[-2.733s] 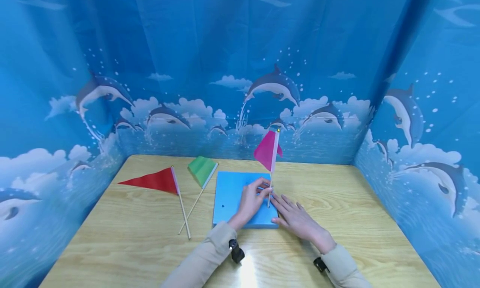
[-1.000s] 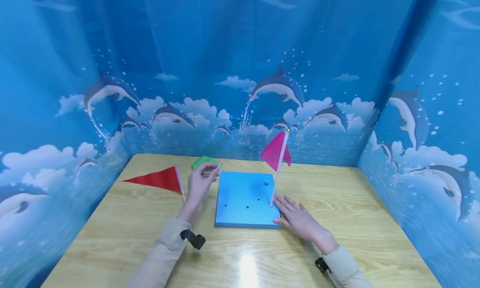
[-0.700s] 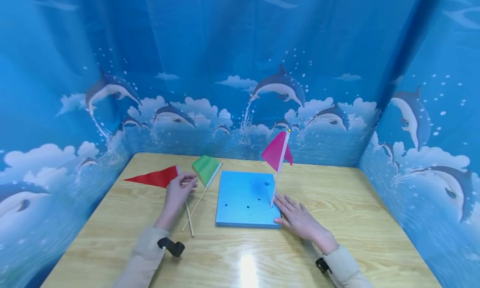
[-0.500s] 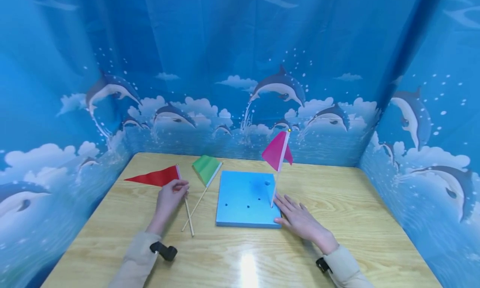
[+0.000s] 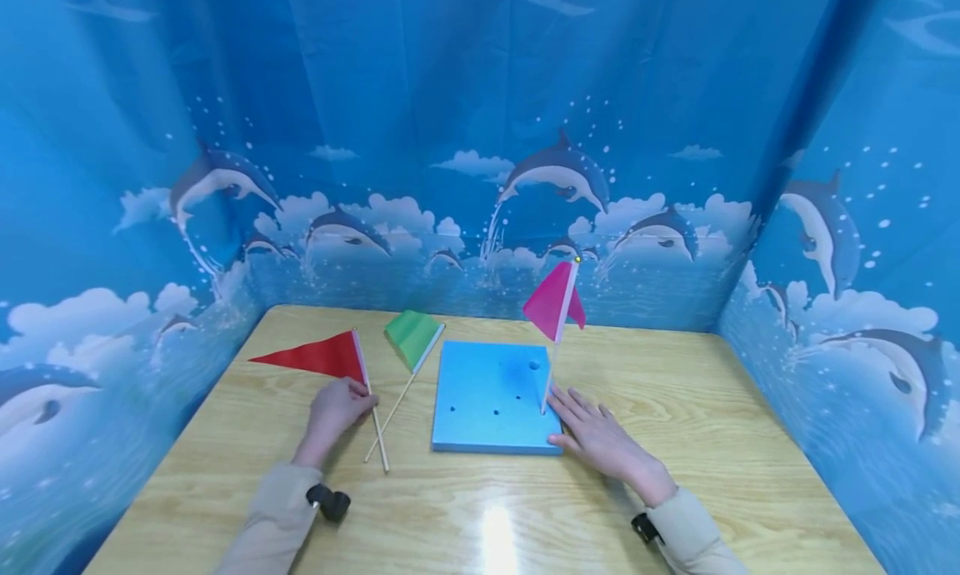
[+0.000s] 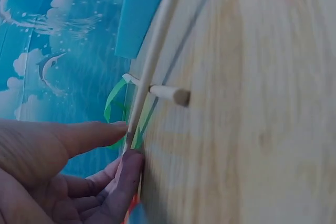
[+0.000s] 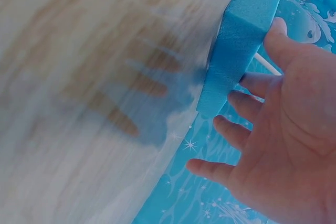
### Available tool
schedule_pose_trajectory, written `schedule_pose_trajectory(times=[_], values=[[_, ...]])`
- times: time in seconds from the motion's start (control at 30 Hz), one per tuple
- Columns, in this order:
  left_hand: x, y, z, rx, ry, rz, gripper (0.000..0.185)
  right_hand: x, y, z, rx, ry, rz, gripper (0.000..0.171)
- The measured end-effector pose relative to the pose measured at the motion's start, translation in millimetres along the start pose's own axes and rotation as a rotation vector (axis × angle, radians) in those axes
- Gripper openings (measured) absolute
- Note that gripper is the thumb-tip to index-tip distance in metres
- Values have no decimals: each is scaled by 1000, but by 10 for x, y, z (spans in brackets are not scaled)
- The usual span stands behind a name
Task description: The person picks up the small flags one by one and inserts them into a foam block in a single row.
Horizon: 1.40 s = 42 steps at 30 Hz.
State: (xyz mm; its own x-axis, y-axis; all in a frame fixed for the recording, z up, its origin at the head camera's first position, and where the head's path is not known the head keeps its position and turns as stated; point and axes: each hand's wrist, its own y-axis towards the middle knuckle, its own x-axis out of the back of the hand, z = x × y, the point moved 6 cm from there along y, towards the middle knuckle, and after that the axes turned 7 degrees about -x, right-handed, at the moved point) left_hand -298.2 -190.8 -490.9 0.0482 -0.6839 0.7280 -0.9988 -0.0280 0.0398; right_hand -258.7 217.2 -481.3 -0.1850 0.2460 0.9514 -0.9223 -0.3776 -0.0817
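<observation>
No readable text, label, brand, number or sign in any view. The flags are plain red (image 5: 311, 357), green (image 5: 411, 336) and pink (image 5: 551, 301); the blue foam board (image 5: 487, 408) is unmarked; the backdrop (image 5: 480, 142) carries dolphin and cloud pictures only.

Bright overhead light; glare on table (image 5: 491, 533) (near edge); right wrist view blurred, possibly motion.

Head cam looks down; wrist cams close, share foam board (image 5: 491, 396).
</observation>
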Motion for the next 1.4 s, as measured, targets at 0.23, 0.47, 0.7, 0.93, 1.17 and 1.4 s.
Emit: schedule_pose_trajectory(times=[0.23, 0.47, 0.7, 0.93, 1.17, 1.4], values=[[26, -2, -108, -90, 142, -28, 29, 1, -5, 8, 1, 2, -2, 68], [56, 10, -102, -33, 137, -5, 34, -4, 0, 6, -6, 12, 4, 68], [80, 34, -49, -23, 76, -13, 19, 5, -7, 16, -11, 2, -4, 68], [72, 50, -7, 43, -30, 18, 20, 6, -10, 24, -8, 3, -1, 68], [159, 84, -60, 27, -68, -34, 24, 2, -10, 18, -4, 4, -1, 68], [202, 148, -321, -37, -323, -169, 24, -5, -11, 13, 4, 5, -8, 68]])
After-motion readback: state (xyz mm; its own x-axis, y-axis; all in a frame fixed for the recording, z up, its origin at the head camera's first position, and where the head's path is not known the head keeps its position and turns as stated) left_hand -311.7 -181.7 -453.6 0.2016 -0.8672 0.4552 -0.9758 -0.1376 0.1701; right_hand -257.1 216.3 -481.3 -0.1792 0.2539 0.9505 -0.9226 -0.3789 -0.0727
